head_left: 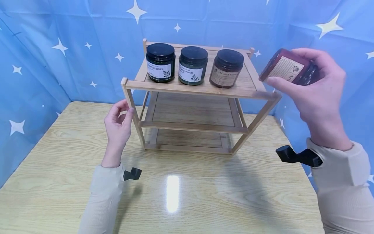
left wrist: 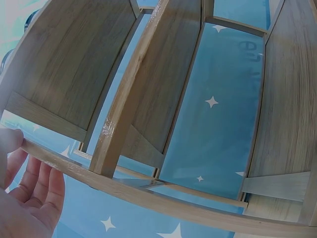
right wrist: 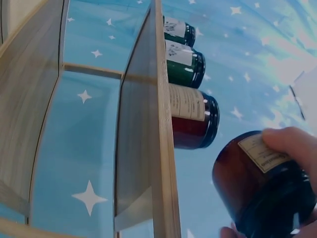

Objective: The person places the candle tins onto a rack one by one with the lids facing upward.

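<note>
My right hand (head_left: 318, 78) grips a reddish-brown candle jar (head_left: 284, 66) with a cream label and dark lid, tilted well over in the air by the top right corner of the wooden shelf rack (head_left: 193, 127). The right wrist view shows this candle jar (right wrist: 242, 173) apart from the rack, thumb on its label. On the top tier stand a dark candle jar (head_left: 160, 63), a green candle jar (head_left: 193, 66) and another reddish-brown candle jar (head_left: 226, 70), all upright with black lids. With thumb and curled fingers, my left hand (head_left: 118, 125) holds the rack's front left post (left wrist: 74, 166).
The rack stands on a light wood-grain table (head_left: 187, 182), its two lower tiers (head_left: 193, 109) bare. Behind and at the sides hangs a blue curtain (head_left: 99, 39) with white stars. Each wrist wears a black mount (head_left: 298, 157) over a light sleeve.
</note>
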Available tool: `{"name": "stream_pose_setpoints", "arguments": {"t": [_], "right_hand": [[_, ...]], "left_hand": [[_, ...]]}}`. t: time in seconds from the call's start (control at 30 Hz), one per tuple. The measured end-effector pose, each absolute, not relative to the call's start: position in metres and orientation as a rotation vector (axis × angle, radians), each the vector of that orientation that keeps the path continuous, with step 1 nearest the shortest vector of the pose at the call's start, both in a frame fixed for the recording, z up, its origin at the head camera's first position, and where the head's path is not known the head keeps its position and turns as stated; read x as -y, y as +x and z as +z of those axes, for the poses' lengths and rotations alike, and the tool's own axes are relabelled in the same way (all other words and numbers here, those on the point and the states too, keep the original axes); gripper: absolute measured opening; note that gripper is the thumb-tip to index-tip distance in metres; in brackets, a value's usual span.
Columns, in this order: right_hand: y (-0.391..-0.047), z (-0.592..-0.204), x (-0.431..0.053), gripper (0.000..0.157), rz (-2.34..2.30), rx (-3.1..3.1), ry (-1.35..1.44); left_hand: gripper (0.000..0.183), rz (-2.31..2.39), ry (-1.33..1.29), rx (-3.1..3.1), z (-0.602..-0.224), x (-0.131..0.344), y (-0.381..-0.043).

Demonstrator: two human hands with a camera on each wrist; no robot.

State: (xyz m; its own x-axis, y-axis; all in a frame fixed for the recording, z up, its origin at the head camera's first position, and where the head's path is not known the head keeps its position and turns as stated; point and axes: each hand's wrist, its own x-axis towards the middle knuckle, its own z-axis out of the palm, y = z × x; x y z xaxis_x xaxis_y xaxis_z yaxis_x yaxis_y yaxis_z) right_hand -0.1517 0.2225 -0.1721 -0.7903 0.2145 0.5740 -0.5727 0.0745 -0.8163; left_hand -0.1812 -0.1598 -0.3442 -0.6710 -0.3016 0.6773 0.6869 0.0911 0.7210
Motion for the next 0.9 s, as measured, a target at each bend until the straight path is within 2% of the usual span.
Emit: {"name": "stream_pose_setpoints", "arguments": {"t": [0.27,0.67,0.9], "right_hand": [[-0.155,-0.168,-0.225,0.064,1.366,2.143,0.203],[-0.176,-0.164,-0.219,0.070,1.166,2.437,0.085],[-0.187,-0.159,-0.216,0.077,1.062,2.569,0.125]], "left_hand": [[0.021,-1.675,-0.392,1.629,-0.344,0.160,-0.182],[0.022,-1.671,-0.397,1.629,-0.345,0.160,-0.182],[0.022,-1.675,-0.403,1.621,-0.344,0.159,-0.182]]}}
